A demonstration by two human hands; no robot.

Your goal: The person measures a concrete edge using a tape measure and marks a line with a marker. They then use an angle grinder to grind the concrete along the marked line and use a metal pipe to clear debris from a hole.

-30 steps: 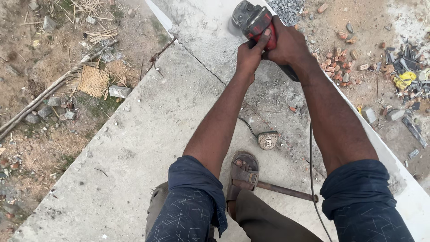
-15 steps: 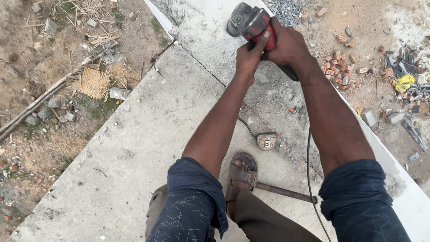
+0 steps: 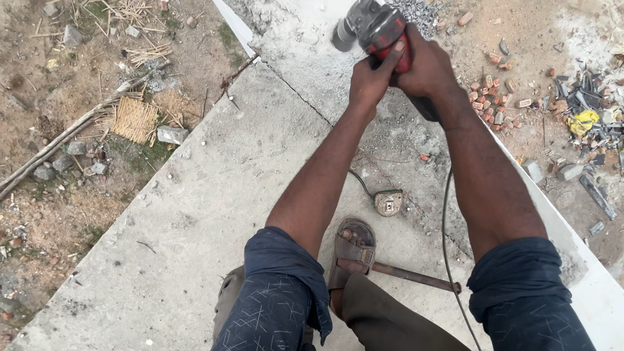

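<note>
Both hands are wrapped tight around a red and grey angle grinder (image 3: 376,29), held out at arm's length over the far end of a concrete slab (image 3: 214,195). The left hand (image 3: 372,77) grips the body from below with its fingers curled over the red casing, and the right hand (image 3: 426,65) clamps the rear of the tool just beside it, the two touching. Compared with a second ago, the grinder has swung a little: its grey head now points more to the left and sits nearer the top edge of the view, while the arms have stayed stretched forward. That reads as a small re-aiming of the tool rather than a change of grip; whether the disc touches the concrete I cannot tell, since the head is partly cut off

A black power cord (image 3: 446,221) trails from the grinder down past the right forearm. Near the person's sandalled foot (image 3: 351,253) lies a small round tape measure (image 3: 388,203), and a rusty metal rod (image 3: 416,277) rests just beside the sandal. The slab is rough, pale and dusty, with a seam crossing it below the hands. It stands high above bare ground: dry straw and stones (image 3: 130,117) to the left, broken brick pieces (image 3: 491,97) and scrap metal (image 3: 595,123) to the right
</note>
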